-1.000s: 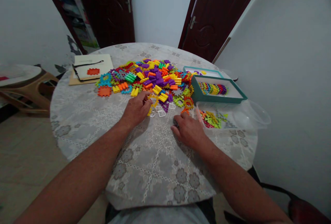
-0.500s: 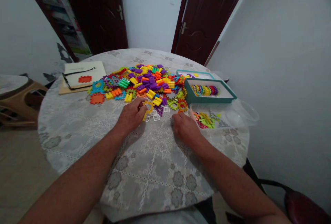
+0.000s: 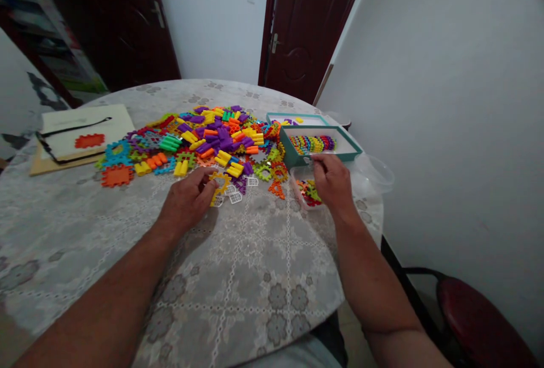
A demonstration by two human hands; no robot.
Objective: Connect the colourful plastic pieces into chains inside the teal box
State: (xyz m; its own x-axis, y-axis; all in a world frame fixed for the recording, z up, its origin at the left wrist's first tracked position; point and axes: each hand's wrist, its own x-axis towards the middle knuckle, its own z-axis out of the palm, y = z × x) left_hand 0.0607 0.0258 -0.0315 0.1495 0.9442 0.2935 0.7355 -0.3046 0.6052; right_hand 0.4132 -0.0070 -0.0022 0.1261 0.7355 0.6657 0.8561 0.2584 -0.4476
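Observation:
My left hand (image 3: 189, 195) is closed, its thumb and fingers pinching a yellow gear-shaped building piece (image 3: 221, 182) at the near edge of a heap of colourful plastic pieces (image 3: 223, 136). White window-shaped pieces (image 3: 235, 198) lie just right of it on the cloth, beside a purple triangular piece (image 3: 240, 185). Over the clear plastic box (image 3: 302, 201), my right hand (image 3: 334, 181) is closed in a pinch. A small grey piece (image 3: 307, 160) shows at its fingertips, too blurred to make out its kind. Loose coloured pieces (image 3: 308, 191) lie inside that box, partly covered by the hand.
A teal-edged box (image 3: 359, 155) with rows of coloured beads stands behind the clear box. At the left, glasses with a black cord (image 3: 63, 159) and a red-orange flat piece (image 3: 89, 140) rest on a pale book (image 3: 117, 121). The table has a patterned cloth (image 3: 255, 254).
My right hand has lifted from the cloth and moved right, over the clear plastic box. My left hand still pinches the yellow piece. The whole view has turned to the right.

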